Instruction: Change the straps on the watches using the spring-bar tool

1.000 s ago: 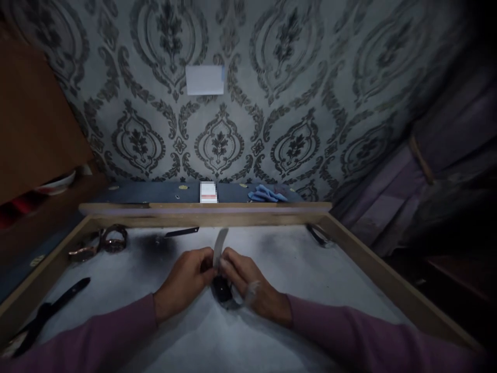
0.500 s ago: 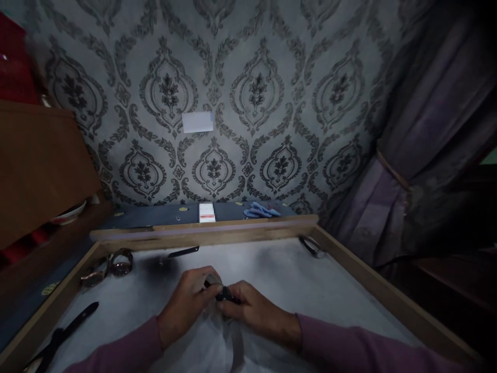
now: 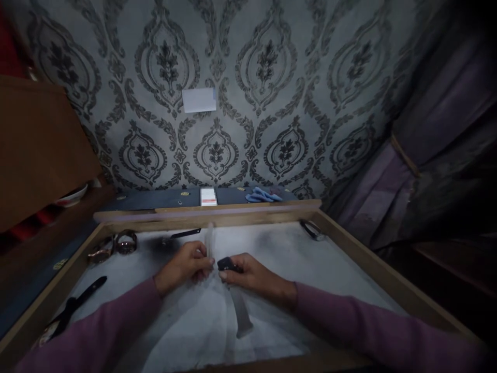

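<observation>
A small black watch case (image 3: 227, 264) sits between the thumb and fingers of my right hand (image 3: 248, 272), which is closed on it. Just left of it, my left hand (image 3: 190, 262) pinches a pale, upright strip (image 3: 210, 241) that looks like a watch strap; motion blurs it. A gap separates the strip from the case. Below my right hand a grey watch strap (image 3: 241, 313) extends towards me over the white sheet; whether it joins the case I cannot tell.
The wooden-rimmed tray (image 3: 240, 220) holds two round watches (image 3: 126, 242) at its far left, a black-strapped watch (image 3: 77, 303) at near left, a dark strap piece (image 3: 186, 233) and another watch (image 3: 311, 230) at far right. Behind stand a phone (image 3: 208, 197) and a blue cloth (image 3: 263, 195).
My hands have moved apart; before, they met at the black watch case. The pale strip now stands upright in my left hand, and more of the grey strap shows. The camera view has tilted down.
</observation>
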Demonstrator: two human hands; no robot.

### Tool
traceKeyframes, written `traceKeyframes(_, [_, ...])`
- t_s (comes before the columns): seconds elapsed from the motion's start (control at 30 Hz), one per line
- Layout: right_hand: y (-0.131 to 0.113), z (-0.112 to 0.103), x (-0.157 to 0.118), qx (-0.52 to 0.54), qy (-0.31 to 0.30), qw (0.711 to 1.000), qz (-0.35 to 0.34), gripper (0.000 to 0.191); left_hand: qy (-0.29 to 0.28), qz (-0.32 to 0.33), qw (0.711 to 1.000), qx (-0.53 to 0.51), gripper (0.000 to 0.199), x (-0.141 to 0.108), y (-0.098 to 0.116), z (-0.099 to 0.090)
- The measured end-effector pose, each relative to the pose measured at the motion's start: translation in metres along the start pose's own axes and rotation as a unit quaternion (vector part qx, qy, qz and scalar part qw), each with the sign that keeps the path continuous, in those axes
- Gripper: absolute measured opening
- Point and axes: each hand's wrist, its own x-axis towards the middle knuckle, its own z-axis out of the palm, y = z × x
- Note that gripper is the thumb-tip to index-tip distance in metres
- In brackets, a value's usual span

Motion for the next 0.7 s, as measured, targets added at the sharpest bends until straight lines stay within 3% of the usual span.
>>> traceKeyframes(0.1, [-0.002, -0.002, 0.0, 0.012, 0.017, 1.0, 0.003, 0.047, 0.034, 0.002, 0.999, 0.01, 0.034, -0.003, 0.001, -0.007])
traceKeyframes(0.2, [-0.002, -0.002, 0.0, 0.017, 0.034, 0.999, 0.019, 0.047, 0.068, 0.084, 0.99, 0.091, 0.025, -0.009, 0.01, -0.01])
traceKeyframes(0.27, [-0.001, -0.002, 0.0, 0.004, 0.034, 0.999, 0.032, 0.047, 0.051, 0.155, 0.977, 0.14, 0.025, -0.014, 0.018, -0.007])
traceKeyframes(0.37, [0.003, -0.002, 0.001, -0.021, 0.026, 0.999, 0.036, 0.047, -0.031, 0.194, 0.969, 0.148, 0.02, -0.022, 0.028, 0.002])
traceKeyframes(0.5, [0.005, -0.002, 0.001, -0.006, -0.003, 0.999, 0.039, 0.044, -0.064, 0.186, 0.968, 0.154, 0.01, -0.026, 0.03, 0.009])
traceKeyframes(0.7, [-0.003, -0.007, 0.001, 0.104, 0.062, 0.989, 0.084, 0.044, 0.038, 0.103, 0.994, 0.007, 0.018, -0.02, 0.022, 0.003])
